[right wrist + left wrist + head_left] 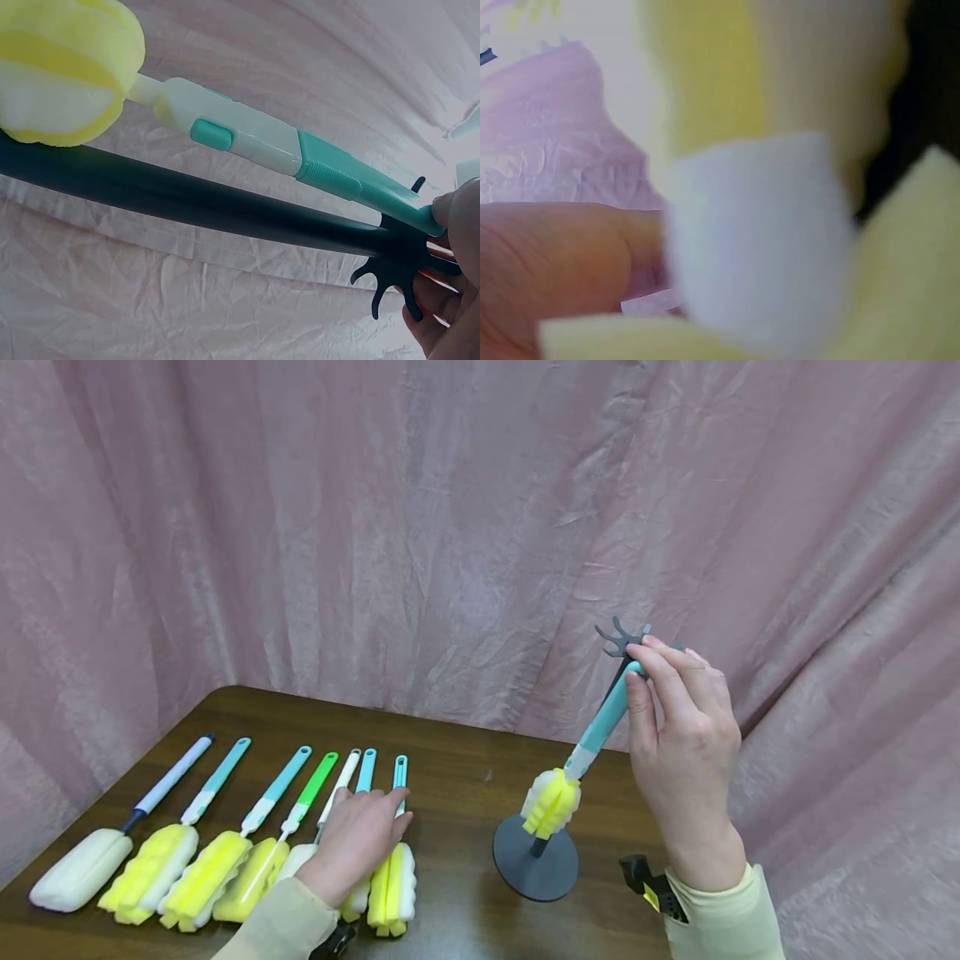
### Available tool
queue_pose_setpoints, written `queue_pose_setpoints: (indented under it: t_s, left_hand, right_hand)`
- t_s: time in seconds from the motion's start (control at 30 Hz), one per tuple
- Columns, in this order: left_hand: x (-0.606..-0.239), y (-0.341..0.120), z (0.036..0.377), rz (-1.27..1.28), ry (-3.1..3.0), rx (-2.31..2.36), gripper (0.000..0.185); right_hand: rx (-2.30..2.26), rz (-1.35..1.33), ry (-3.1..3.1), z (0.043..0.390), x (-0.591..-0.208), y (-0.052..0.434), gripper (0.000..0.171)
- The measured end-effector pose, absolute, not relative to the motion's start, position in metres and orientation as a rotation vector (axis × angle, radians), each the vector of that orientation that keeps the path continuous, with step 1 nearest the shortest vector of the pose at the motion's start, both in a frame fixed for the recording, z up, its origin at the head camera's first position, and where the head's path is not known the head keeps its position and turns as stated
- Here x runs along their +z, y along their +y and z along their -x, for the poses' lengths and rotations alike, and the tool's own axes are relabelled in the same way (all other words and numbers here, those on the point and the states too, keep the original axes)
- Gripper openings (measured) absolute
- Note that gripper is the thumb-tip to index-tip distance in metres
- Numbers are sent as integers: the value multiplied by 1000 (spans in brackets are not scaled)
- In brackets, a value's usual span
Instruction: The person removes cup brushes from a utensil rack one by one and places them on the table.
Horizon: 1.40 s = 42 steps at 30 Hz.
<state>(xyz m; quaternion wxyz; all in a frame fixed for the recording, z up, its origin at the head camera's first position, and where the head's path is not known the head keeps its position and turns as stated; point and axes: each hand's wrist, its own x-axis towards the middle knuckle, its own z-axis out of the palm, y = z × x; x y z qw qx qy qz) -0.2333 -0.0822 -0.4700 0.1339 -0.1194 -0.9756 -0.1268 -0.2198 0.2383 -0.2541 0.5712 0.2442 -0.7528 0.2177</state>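
Note:
My right hand (686, 718) pinches the teal handle end of a sponge bottle brush (606, 720) at the top of a dark stand (536, 868). The brush slants downward, its yellow-and-white sponge head (551, 803) near the pole. In the right wrist view, curved hooks (386, 285) fan out beside the fingers; whether the handle is on a hook cannot be seen. My left hand (356, 843) lies over the right-hand brushes in the row, thumb and forefinger apart across the rightmost brush (390, 881). The left wrist view shows blurred sponge (712, 75) up close.
Several more brushes lie side by side on the wooden table (457, 768), including a white-headed brush (82, 868) at far left and a green-handled brush (311, 793). A pink curtain (450, 527) hangs behind the table.

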Motion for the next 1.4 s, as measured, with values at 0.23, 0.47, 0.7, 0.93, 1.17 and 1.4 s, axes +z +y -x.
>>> queue_pose_setpoints:
  t_s: [0.23,0.47,0.7,0.93,1.17,1.4]
  left_hand:
    - [-456,-75,231,367,-2720,-353,37]
    - [-438,-64,223,447,-2603,-473,45]
    - [-425,-55,217,506,-2524,-591,54]
    - [-415,-45,213,571,-2495,-694,59]
    - [-409,-33,210,639,-2497,-757,59]
    - [-406,-24,208,723,-2453,-789,60]
  right_hand:
    - [515,-569,-1762,220,-254,239,27]
    - [517,-570,-1768,220,-255,239,27]
    - [513,-569,-1778,219,-255,239,27]
    - [526,-578,-1774,219,-255,239,27]
    - [521,-578,-1778,219,-255,239,27]
    - [517,-576,-1779,218,-254,239,27]
